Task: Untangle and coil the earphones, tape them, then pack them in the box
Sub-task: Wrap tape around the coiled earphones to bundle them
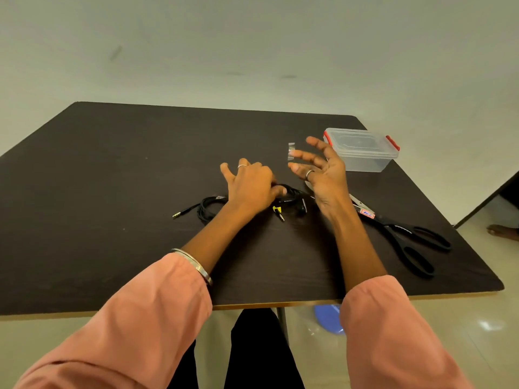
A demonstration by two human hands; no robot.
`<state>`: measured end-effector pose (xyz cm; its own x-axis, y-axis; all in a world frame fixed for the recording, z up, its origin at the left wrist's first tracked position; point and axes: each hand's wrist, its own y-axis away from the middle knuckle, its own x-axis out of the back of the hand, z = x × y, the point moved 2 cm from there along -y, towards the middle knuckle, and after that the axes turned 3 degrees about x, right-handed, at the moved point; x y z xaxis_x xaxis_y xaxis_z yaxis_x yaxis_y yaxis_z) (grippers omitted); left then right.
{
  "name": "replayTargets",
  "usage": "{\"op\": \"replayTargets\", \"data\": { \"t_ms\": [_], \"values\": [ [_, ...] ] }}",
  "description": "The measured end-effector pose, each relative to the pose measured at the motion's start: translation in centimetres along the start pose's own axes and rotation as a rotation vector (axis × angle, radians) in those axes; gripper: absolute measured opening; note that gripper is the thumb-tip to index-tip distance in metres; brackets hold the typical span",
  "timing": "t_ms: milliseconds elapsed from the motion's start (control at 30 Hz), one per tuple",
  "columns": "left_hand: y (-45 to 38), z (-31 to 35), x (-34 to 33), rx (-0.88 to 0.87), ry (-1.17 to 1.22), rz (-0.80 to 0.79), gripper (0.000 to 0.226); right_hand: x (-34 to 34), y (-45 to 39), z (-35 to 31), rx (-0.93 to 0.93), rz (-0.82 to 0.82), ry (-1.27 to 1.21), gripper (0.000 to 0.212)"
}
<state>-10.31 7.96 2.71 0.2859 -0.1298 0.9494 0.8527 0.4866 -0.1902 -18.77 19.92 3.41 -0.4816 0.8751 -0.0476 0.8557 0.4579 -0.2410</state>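
A dark table [112, 192] filled the middle of the view, seen from above by a seated person in pink sleeves [146, 313]. Starting at the nine o'clock side, a coiled black cable [209, 207] lay flat on the table with its plug [182, 213] pointing toward eight o'clock. Just to its right, the left hand [248, 186] rested palm down on a second bundle of black earphones [292, 195], thumb and fingers curled onto the coil and pinning it to the table; a plug with a yellow tag [278, 210] stuck out toward six o'clock beneath it. The right hand [320, 167] was raised above the table just to the right, fingers spread and loosely bent, and a small clear strip of tape [291, 151] appeared to cling to a fingertip, though this was hard to make out. At two o'clock from that hand stood a clear plastic box [362, 151] with its lid on and red clips. At four o'clock lay large black-handled scissors [404, 234], blades pointing back toward the hands.
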Motion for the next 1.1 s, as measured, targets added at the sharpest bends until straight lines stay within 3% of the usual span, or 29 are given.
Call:
{"op": "replayTargets", "data": {
  "t_ms": [133, 300, 400, 667, 833, 933, 1100],
  "values": [
    [-0.1, -0.1, -0.7, -0.023, -0.031, 0.083, 0.017, -0.3, -0.3, 0.5, 0.070, -0.071, 0.052, 0.075],
    [-0.9, -1.2, -0.4, -0.092, -0.056, 0.075, 0.021, -1.2, 0.0, 0.8, 0.136, -0.208, 0.231, 0.094],
    [-1.3, -2.4, 0.1, -0.093, 0.116, 0.069, 0.019, -2.1, 0.3, 1.2, 0.160, -0.277, 0.316, 0.099],
    [-1.9, -4.6, 1.0, -0.063, 0.806, -0.068, 0.010, -2.7, 0.4, 1.1, 0.216, -0.211, 0.275, 0.091],
    [-1.6, -4.2, 1.1, 0.087, 0.984, -0.046, 0.011, -2.8, 0.3, 1.1, 0.219, -0.180, 0.215, 0.088],
    [-1.6, -4.2, 1.0, 0.170, 1.075, -0.030, 0.012, -2.6, 0.4, 0.9, 0.191, -0.142, 0.031, 0.075],
    [-1.6, -4.3, 1.2, 0.183, 1.201, -0.066, 0.013, -2.9, 0.4, 1.0, 0.156, -0.171, 0.012, 0.063]
  ]
}}
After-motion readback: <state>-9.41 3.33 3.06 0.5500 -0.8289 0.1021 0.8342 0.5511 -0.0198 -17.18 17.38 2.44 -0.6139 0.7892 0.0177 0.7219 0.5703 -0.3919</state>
